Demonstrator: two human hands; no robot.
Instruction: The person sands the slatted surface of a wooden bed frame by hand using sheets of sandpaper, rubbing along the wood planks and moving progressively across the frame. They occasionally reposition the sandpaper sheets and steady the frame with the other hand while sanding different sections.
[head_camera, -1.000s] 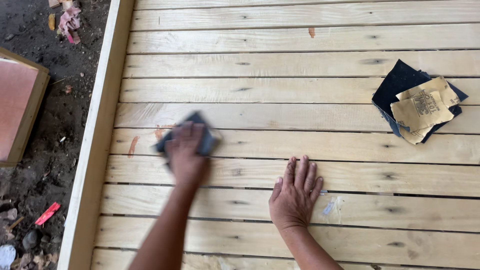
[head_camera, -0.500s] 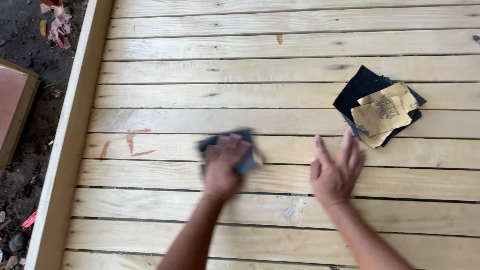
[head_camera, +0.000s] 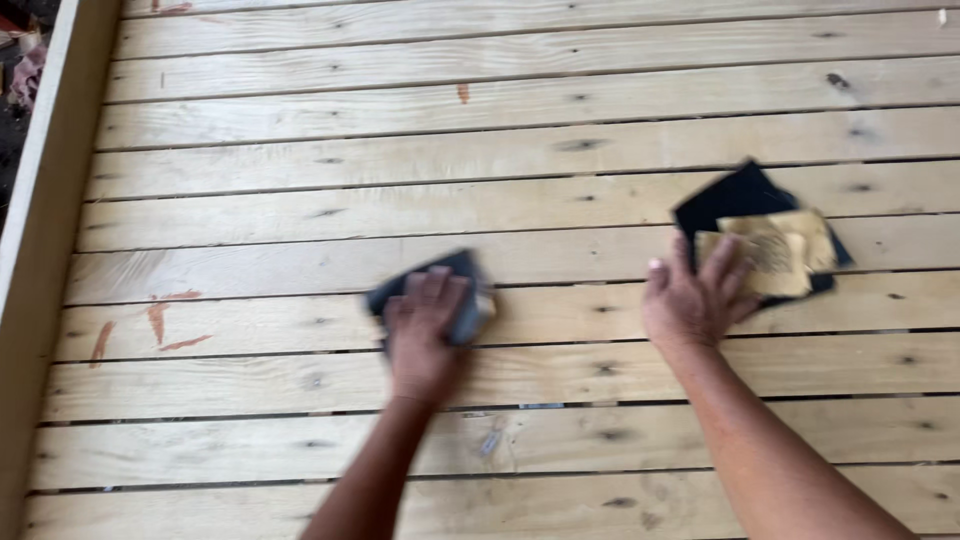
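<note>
Two bare hands work over pale slatted pine boards (head_camera: 560, 130). Left hand (head_camera: 425, 325) lies palm-down on a dark grey sanding sheet (head_camera: 465, 290), fingers (head_camera: 440, 285) curled over it and pressing it flat to the wood; the sheet sits mid-frame across a gap btwn two planks, blurred w/ motion. Right hand (head_camera: 695, 295) rests w/ fingers spread and open, holding nothing, fingertips touching the edge of a small stack of spare sheets: tan paper-backed pieces (head_camera: 775, 250) on a black sheet (head_camera: 735, 195).

Progress, judged from the boards: early to mid. Reddish-orange marks (head_camera: 160, 315) sit left of the sanding sheet, well apart from it, plus one small mark (head_camera: 463, 92) higher up, so those spots look not yet rubbed off. Wood right around the left hand looks clean, though blur makes it hard to tell how smooth. Planks further up and at the near edge show knots and grain only; can't tell if they're sanded. Light wooden edge beam (head_camera: 50, 230) at far left looks untouched.
</note>
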